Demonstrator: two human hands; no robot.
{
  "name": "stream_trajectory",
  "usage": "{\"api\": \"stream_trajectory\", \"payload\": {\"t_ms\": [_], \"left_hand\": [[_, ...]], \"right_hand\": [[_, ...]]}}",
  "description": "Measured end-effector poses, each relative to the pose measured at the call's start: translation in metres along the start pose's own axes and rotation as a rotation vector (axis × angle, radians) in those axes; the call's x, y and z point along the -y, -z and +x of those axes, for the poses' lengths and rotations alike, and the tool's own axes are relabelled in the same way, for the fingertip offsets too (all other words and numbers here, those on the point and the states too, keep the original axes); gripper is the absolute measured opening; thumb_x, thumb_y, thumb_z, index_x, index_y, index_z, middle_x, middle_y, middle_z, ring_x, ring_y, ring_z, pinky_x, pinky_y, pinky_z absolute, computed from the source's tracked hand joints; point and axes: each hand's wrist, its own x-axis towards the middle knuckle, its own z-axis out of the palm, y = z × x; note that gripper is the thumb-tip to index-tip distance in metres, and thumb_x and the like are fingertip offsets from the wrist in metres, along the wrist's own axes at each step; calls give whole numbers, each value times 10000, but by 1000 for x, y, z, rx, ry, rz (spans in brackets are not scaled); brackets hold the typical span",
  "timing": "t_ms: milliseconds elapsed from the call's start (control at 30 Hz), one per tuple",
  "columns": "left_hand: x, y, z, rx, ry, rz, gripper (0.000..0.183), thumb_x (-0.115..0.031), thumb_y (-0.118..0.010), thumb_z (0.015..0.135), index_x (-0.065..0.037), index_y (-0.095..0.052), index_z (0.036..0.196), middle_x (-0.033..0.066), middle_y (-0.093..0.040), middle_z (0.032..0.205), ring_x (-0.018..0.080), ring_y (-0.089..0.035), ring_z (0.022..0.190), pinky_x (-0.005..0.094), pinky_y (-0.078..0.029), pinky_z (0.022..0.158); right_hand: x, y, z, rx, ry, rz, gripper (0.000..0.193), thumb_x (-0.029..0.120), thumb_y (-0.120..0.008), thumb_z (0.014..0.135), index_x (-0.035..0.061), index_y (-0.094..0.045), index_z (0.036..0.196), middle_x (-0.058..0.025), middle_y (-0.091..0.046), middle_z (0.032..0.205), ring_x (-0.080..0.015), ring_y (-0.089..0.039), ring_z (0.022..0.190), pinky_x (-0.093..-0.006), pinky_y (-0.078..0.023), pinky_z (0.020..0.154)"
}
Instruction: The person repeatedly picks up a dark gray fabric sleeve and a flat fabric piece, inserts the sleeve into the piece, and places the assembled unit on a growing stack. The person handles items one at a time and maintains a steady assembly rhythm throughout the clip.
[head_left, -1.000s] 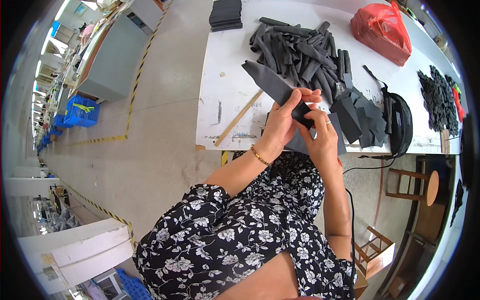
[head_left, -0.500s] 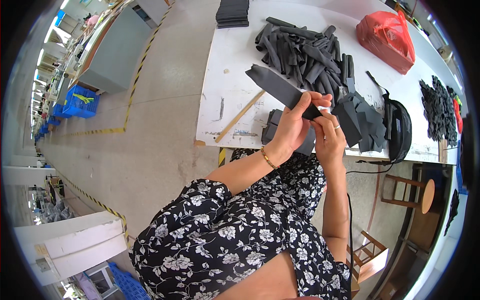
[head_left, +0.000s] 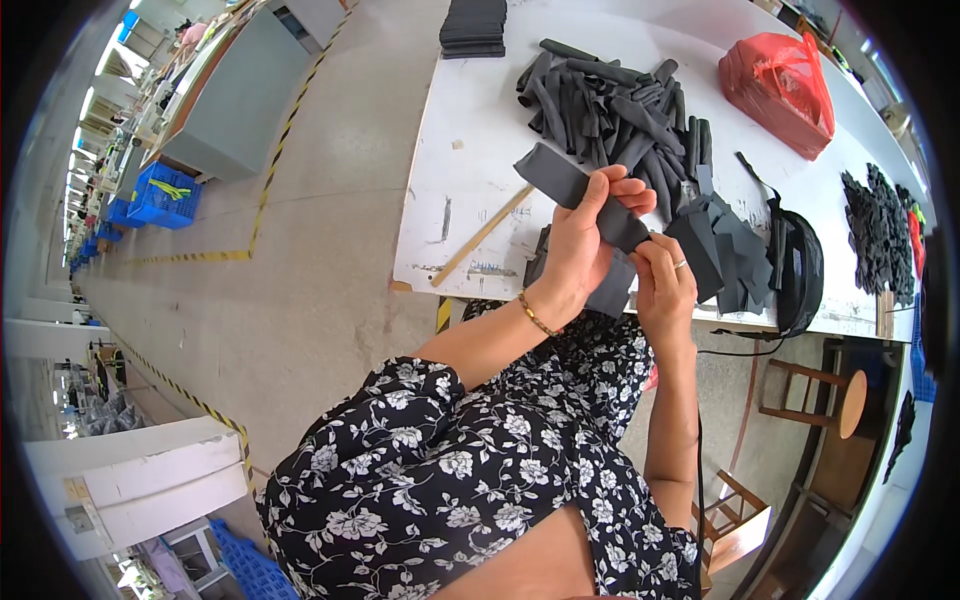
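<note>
Both of my hands hold a dark grey fabric strip (head_left: 553, 176) above the near edge of the white table (head_left: 425, 200). My left hand (head_left: 583, 243) grips it around the middle, thumb on top and fingers beneath. At its lower right end, my right hand (head_left: 666, 278) pinches it between thumb and fingers. The far end sticks out to the upper left and curls a little. Under and beside my hands lie dark flat pieces (head_left: 608, 292). More flat pieces (head_left: 738, 262) fan out to the right. Beyond is a heap of rolled dark strips (head_left: 590, 105).
A thin wooden stick (head_left: 480, 237) lies left of my hands. A neat dark stack (head_left: 473, 28) and a red plastic bag (head_left: 778, 95) are farther back. To the right are a black mesh item (head_left: 802, 265) with a cord, another dark heap (head_left: 878, 235) and a wooden stool (head_left: 850, 405).
The strip's far end has drawn in toward my left hand, so less of it sticks out. My right hand has shifted slightly down and right. The view has moved a little.
</note>
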Motion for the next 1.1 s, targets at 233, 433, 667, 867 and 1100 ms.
{"api": "stream_trajectory", "payload": {"t_ms": [233, 433, 667, 867, 1100], "left_hand": [[8, -1, -6, -68, -37, -3, 341, -310, -537, 1002, -2, -578, 1142, 95, -689, 955, 244, -676, 911, 372, -524, 891], [10, -2, -7, -69, -62, 9, 351, -329, -517, 1010, -13, -569, 1152, 90, -685, 955, 235, -673, 892, 367, -524, 887], [8, 1, -5, -25, -37, 11, 374, -341, -464, 1029, -2, -559, 1156, 120, -679, 984, 263, -670, 931, 400, -526, 896], [10, 2, 0, 110, -121, 120, 402, -363, -424, 1034, -5, -542, 1172, 166, -670, 1053, 311, -650, 1032, 448, -498, 967], [-15, 7, 11, 352, -82, 109, 422, -419, -453, 1007, -68, -567, 1211, 118, -659, 1163, 334, -533, 1244, 509, -429, 1045]], "right_hand": [[-3, -3, -2, 26, -9, 30, 175, -72, -657, 801, 1, -577, 938, -136, -599, 952, -313, -619, 767, -389, -501, 644], [-2, -6, -3, 16, -13, 38, 169, -65, -662, 805, 2, -579, 936, -141, -604, 943, -318, -620, 772, -388, -503, 649], [-3, -3, -9, 58, -116, 71, 130, -12, -671, 845, -14, -590, 946, -136, -619, 976, -289, -629, 790, -354, -510, 688], [5, -33, -9, -302, -676, 740, 155, 99, -708, 884, -10, -601, 914, -25, -563, 950, -107, -523, 843, -234, -443, 754], [22, -6, 10, -358, -878, 918, 174, 129, -659, 933, -6, -601, 1025, -26, -614, 924, -107, -564, 810, -242, -453, 749]]}}
